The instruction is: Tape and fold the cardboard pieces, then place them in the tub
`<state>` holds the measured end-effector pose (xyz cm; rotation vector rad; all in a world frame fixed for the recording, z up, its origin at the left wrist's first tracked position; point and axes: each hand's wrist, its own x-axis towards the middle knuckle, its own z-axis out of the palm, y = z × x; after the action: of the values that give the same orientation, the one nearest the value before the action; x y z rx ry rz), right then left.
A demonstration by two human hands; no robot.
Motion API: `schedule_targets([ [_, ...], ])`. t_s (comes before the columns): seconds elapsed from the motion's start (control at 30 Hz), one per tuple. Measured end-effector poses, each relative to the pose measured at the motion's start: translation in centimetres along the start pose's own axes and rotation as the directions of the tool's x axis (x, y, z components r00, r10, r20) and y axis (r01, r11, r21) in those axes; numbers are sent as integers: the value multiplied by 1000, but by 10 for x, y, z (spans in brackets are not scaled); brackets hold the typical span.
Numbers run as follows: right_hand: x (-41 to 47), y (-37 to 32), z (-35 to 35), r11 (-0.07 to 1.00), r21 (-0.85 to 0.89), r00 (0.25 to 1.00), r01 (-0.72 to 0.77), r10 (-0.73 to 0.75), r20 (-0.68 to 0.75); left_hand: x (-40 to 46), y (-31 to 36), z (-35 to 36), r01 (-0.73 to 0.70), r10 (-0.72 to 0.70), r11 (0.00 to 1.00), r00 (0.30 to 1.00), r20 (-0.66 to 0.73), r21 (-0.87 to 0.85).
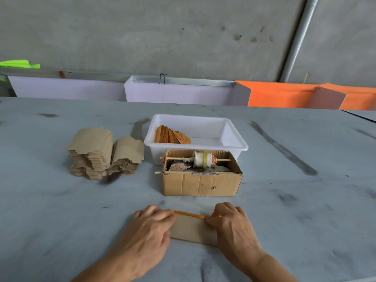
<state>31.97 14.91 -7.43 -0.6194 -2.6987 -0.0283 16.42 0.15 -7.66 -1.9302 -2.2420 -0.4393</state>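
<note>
A flat brown cardboard piece (pixel 193 228) lies on the grey table near me, with an orange strip (pixel 189 214) along its far edge. My left hand (pixel 150 226) lies over its left end, fingers pressing down. My right hand (pixel 232 222) covers its right end, fingertips curled at the orange edge. Farther off stands the white tub (pixel 234 137) holding several folded orange-edged pieces (pixel 172 136). A stack of unfolded cardboard pieces (pixel 105 153) sits to the left.
A brown cardboard box (pixel 201 184) stands between my hands and the tub, with a tape roll (pixel 202 159) on a wooden stick across its top. White and orange panels (pixel 280 94) line the table's far edge against a concrete wall.
</note>
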Motion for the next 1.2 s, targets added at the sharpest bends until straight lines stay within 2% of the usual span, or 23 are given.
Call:
schedule_targets([
  [0.07, -3, 5, 0, 995, 98, 1000, -16, 17, -5, -4, -2, -5, -2, 3, 1000, 997, 75, -20],
  [0.13, -5, 8, -2, 985, 168, 998, -39, 31, 53, -5, -3, -9, -39, 38, 999, 998, 52, 25],
  [0.2, -11, 10, -1, 959, 270, 991, -86, 55, 120, -5, -3, -11, -49, 49, 999, 998, 38, -12],
  [0.3, -21, 14, 0, 905, 410, 993, -118, 95, 77, -4, -5, -8, -47, 50, 994, 998, 24, -99],
  [0.37, -25, 16, 0, 857, 493, 985, -149, 175, -5, -2, -7, -5, 21, -30, 959, 999, -26, -281],
  [0.43, -23, 15, -4, 753, 618, 948, -228, 316, -36, 5, -11, -4, 111, -166, 894, 982, -90, -434],
  [0.47, -20, 14, -7, 690, 674, 931, -263, 364, -9, 9, -11, -5, 140, -207, 870, 974, -93, -473],
  [0.53, -13, 11, -13, 565, 761, 924, -320, 364, 119, 15, -10, -9, 141, -224, 847, 969, -103, -513],
  [0.6, -7, 7, -17, 503, 784, 922, -363, 318, 223, 19, -8, -11, 122, -206, 842, 973, -105, -525],
  [0.7, -2, 5, -21, 443, 800, 908, -405, 295, 296, 21, -6, -13, 108, -199, 832, 973, -112, -544],
  [0.77, -2, 5, -21, 382, 803, 879, -458, 327, 346, 22, -7, -12, 114, -214, 818, 970, -115, -564],
  [0.83, -1, 4, -19, 276, 811, 833, -516, 385, 399, 23, -5, -13, 144, -268, 786, 956, -121, -601],
  [0.9, 0, 2, -18, 136, 833, 787, -537, 437, 436, 23, -2, -15, 232, -408, 688, 907, -102, -687],
  [0.97, 3, 2, -20, 42, 852, 751, -522, 496, 435, 25, 0, -17, 329, -584, 546, 809, -68, -771],
  [1.03, 6, 4, -23, 46, 863, 736, -503, 546, 400, 28, 2, -18, 405, -685, 488, 726, -53, -773],
  [1.07, 6, 5, -24, 61, 864, 736, -499, 557, 386, 30, 5, -17, 431, -710, 429, 705, -1, -794],
  [1.1, 7, 5, -25, 72, 864, 739, -498, 557, 379, 32, 8, -16, 447, -716, 327, 692, 90, -833],
  [1.2, 8, 3, -27, 89, 858, 750, -505, 536, 386, 37, 16, -18, 476, -656, -101, 628, 418, -874],
])
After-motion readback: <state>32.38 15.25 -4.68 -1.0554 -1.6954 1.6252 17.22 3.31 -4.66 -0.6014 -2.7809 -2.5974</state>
